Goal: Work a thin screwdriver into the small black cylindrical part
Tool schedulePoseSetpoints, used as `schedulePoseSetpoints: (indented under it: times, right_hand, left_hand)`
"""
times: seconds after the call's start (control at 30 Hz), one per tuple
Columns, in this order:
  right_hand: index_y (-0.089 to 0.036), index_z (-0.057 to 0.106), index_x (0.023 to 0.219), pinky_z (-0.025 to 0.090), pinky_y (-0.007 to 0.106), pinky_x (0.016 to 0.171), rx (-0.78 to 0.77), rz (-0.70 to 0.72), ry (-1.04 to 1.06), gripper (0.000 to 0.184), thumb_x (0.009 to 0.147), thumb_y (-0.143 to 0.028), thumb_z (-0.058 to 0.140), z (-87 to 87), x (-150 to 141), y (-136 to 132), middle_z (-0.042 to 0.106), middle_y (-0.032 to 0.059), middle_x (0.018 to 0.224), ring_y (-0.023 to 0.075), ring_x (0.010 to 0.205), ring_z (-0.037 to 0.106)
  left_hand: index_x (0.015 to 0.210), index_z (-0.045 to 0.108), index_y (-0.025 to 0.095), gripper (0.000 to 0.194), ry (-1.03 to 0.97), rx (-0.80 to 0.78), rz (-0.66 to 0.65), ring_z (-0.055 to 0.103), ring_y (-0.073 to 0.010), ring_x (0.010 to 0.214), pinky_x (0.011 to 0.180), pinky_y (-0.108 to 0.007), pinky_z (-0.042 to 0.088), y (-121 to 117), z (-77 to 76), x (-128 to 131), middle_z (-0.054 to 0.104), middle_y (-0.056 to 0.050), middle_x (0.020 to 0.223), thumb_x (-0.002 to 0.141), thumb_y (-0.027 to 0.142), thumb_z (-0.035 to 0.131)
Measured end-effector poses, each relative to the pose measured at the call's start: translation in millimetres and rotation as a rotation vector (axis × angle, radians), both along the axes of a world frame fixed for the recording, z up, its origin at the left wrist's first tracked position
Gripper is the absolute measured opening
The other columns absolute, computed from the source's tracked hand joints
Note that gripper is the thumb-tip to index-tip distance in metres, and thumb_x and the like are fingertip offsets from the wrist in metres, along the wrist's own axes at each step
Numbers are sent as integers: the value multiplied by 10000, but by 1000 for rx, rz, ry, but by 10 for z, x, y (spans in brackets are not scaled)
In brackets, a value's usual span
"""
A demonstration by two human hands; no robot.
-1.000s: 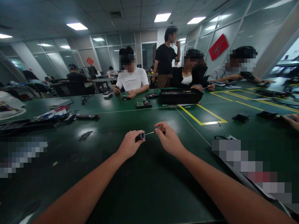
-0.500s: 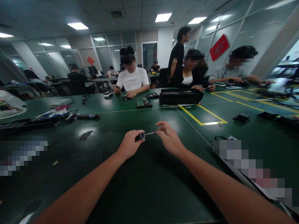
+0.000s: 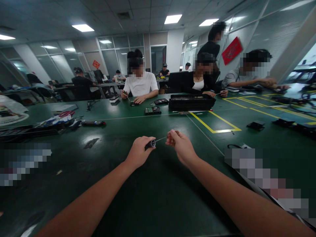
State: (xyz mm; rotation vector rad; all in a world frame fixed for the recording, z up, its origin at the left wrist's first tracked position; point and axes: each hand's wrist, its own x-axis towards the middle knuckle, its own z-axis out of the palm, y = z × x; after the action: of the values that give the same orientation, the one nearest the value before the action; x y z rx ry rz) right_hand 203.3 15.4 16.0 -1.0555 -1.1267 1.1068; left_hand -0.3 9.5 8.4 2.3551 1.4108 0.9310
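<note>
My left hand [image 3: 139, 153] is closed round a short black cylinder [image 3: 152, 143], whose round, silver-rimmed end faces right. Its far part is hidden in the palm, and I cannot tell its exact kind. From the right, my right hand [image 3: 181, 143] pinches a slim screwdriver [image 3: 161, 139] between its fingertips. The thin metal shaft slants down to the cylinder's open end; the screwdriver's handle is hidden by the fingers. Both hands are held above the green table [image 3: 148, 197], a short gap apart.
A black pen-shaped tool [image 3: 93, 123] lies at left by a pile of cables and tools. Across the table are a green circuit board [image 3: 152, 110], a long black case [image 3: 191, 102] and seated people. Yellow tape marks a rectangle [image 3: 227, 131]; a blurred sheet [image 3: 261, 177] lies right.
My right fingers have curled more tightly, covering the screwdriver's red part, and its shaft slants more steeply. The cylinder has shifted slightly right. A standing person behind has moved right.
</note>
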Motion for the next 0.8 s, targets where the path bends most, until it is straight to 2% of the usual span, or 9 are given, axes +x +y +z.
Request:
schedulePoseSetpoints:
  times: [0.07, 0.1, 0.2, 0.5, 0.67, 0.8]
  right_hand:
    - [-232, 552, 821, 550, 372, 644, -66, -85, 73, 301, 885, -525, 542, -47, 25, 57, 564, 26, 702, 179, 609, 548]
    - [-238, 540, 802, 546, 364, 617, -57, -148, 55, 303, 888, -529, 538, -66, 41, 79, 549, 23, 690, 176, 593, 529]
    - [-247, 526, 788, 534, 345, 598, -3, -223, -51, 304, 900, -529, 523, -85, 74, 98, 543, 26, 699, 181, 622, 533]
    - [-213, 580, 868, 505, 319, 645, 92, -97, -51, 312, 888, -523, 556, -28, -9, 6, 590, 2, 731, 156, 653, 562]
    - [-195, 612, 862, 488, 317, 648, 89, -66, -76, 323, 881, -516, 581, -37, -16, -5, 618, 6, 713, 159, 654, 587]
    - [-189, 635, 865, 489, 324, 658, 101, -65, -152, 350, 878, -536, 593, 27, 9, -48, 660, 23, 721, 170, 659, 620]
  left_hand:
    - [1259, 619, 273, 357, 22, 19, -8, 576, -234, 1119, 1053, -466, 402, 6, -4, 26, 665, -34, 1191, 906, 238, 651]
    - [1262, 618, 277, 360, 33, 8, -5, 579, -237, 1117, 1058, -478, 398, 12, -11, 34, 667, -35, 1190, 905, 246, 653]
    - [1261, 621, 281, 356, 64, -42, -7, 586, -242, 1109, 1059, -496, 394, 33, -35, 34, 670, -39, 1182, 907, 263, 652]
    - [1273, 615, 265, 370, 64, -73, -5, 592, -244, 1060, 1036, -488, 401, 19, -38, 31, 675, -50, 1137, 905, 280, 657]
    - [1265, 606, 280, 353, 38, -77, -8, 585, -248, 1088, 1116, -550, 319, -10, -19, 43, 674, -32, 1134, 915, 296, 645]
    - [1256, 606, 274, 349, 28, -87, -3, 585, -258, 1107, 1139, -569, 284, -16, -9, 45, 677, -38, 1150, 912, 309, 650]
